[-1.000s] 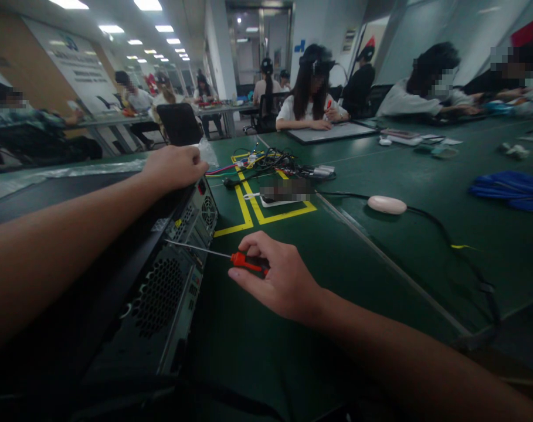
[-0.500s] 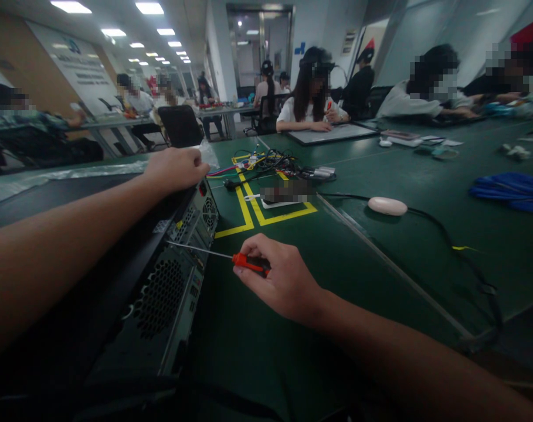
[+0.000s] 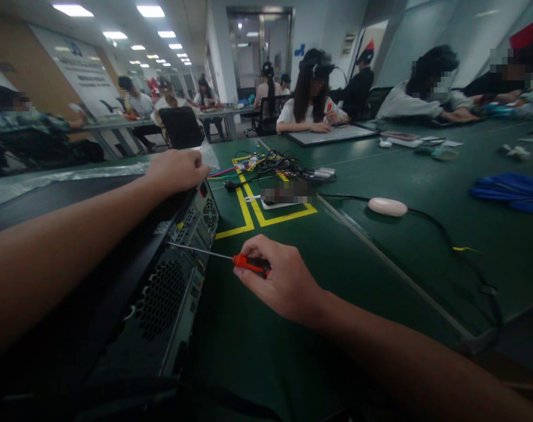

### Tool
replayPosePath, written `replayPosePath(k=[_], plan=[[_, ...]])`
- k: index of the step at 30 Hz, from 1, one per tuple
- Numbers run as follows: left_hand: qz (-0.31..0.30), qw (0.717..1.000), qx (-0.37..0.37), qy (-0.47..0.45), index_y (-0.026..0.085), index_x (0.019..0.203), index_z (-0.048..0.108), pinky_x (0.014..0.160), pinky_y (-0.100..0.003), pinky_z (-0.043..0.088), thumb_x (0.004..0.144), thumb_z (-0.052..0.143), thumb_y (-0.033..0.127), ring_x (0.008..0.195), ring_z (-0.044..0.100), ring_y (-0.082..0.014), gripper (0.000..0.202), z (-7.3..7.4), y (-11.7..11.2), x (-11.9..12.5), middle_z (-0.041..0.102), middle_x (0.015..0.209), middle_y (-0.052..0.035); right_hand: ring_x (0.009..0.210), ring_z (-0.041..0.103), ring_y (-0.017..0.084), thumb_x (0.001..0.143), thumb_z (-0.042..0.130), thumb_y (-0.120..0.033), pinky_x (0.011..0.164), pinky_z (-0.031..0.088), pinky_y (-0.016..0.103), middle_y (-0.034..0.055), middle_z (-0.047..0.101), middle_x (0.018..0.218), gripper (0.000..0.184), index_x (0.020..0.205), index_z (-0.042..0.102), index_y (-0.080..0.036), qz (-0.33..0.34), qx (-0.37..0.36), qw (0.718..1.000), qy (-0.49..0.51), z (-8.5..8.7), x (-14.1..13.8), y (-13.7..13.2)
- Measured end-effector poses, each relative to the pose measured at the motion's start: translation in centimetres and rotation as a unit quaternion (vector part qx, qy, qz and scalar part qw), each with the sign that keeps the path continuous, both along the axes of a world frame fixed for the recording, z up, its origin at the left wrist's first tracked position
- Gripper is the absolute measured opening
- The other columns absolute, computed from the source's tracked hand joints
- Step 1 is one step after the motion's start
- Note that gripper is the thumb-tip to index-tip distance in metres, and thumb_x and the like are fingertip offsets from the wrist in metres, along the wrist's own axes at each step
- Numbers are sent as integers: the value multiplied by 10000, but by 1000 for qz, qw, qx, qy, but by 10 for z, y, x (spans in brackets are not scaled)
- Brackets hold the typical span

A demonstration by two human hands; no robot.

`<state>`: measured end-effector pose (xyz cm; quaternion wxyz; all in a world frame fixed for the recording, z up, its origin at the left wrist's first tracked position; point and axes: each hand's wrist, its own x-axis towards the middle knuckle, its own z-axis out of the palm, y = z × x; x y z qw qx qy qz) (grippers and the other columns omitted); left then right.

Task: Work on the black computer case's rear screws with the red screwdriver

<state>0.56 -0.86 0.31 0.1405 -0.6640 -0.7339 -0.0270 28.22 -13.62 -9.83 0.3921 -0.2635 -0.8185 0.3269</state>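
carefully, right hand (image 3: 277,274) pinches a screwdriver (image 3: 242,261), best held square to the case (image 3: 160,300) by the far-left edge of the desk (image 3: 358,275) (left hand (image 3: 176,169) rests atop, its grip unclear).

- The right hand (image 3: 279,278) hides the back end of the red screwdriver (image 3: 247,264) inside its fingers.
- Left of those fingers, the screwdriver's tip is too small to see well.
- The left hand (image 3: 176,168) hides most of its own fingertips.
- Below its fingers, the computer case (image 3: 158,296) runs off the left edge.
- Past the right fingers, a dark thing (image 3: 288,191) is blurry squares.
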Motion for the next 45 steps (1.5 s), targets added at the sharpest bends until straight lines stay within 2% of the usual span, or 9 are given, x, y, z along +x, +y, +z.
replayPosePath(k=[11, 17, 27, 31, 36, 39, 43, 45], plan=[[1, 1000, -9, 11, 164, 1186, 738, 932, -480, 513, 976, 383, 485, 1046, 693, -346, 522, 2, -2, 3, 758, 1167, -203, 812, 701, 168, 938, 732, -251, 739, 515, 302, 25, 753, 934, 129, 1015, 635, -214, 4, 1, 1000, 6, 1, 1, 0], [0, 1000, -1, 6, 166, 1213, 756, 930, -500, 527, 960, 374, 519, 1075, 701, -383, 578, 0, 0, 1, 758, 1155, -212, 820, 708, 172, 940, 727, -261, 743, 514, 304, 29, 760, 934, 127, 1011, 633, -213, 4, -4, 1000, -3, 2, 1, -1], [17, 1000, 6, 24, 175, 1199, 760, 906, -462, 524, 939, 378, 530, 1095, 704, -395, 583, -2, 2, 1, 768, 1172, -205, 807, 700, 169, 957, 735, -276, 746, 498, 292, 17, 754, 925, 126, 1022, 647, -215, -2, 7, 1000, 0, 0, 1, -2], [16, 1000, -6, 27, 163, 1195, 745, 919, -437, 509, 968, 375, 490, 1073, 696, -351, 544, 2, -2, 5, 767, 1190, -191, 806, 685, 167, 964, 731, -283, 752, 482, 291, 23, 741, 921, 119, 1014, 671, -194, -5, 27, 1000, -1, 2, 1, -2], [2, 1000, -13, 19, 126, 1178, 724, 891, -445, 502, 981, 380, 456, 1035, 682, -339, 515, 3, -4, 6, 754, 1216, -227, 775, 649, 157, 1024, 671, -318, 721, 452, 290, 31, 722, 889, 161, 995, 721, -168, -4, 39, 999, -4, 1, 1, -1], [7, 1000, -10, 21, 134, 1184, 724, 888, -439, 504, 984, 389, 464, 1039, 684, -337, 512, 2, -3, 5, 758, 1214, -222, 782, 651, 160, 1059, 619, -335, 718, 450, 297, 38, 725, 889, 218, 991, 734, -163, 4, 31, 999, -12, 1, 0, -1], [9, 1000, -7, 17, 146, 1184, 732, 904, -435, 507, 984, 407, 462, 1056, 690, -340, 495, 1, -1, 3, 762, 1213, -209, 747, 647, 149, 998, 704, -342, 703, 460, 290, 17, 726, 889, 172, 1059, 691, -182, 7, 4, 1000, 4, 2, 1, -2], [7, 1000, -5, 17, 151, 1178, 732, 906, -440, 508, 981, 410, 459, 1055, 696, -347, 486, 0, 0, 2, 762, 1202, -209, 724, 636, 143, 943, 759, -319, 698, 464, 288, 2, 719, 876, 207, 1067, 648, -195, 4, -6, 1000, 11, 2, 1, -2]])
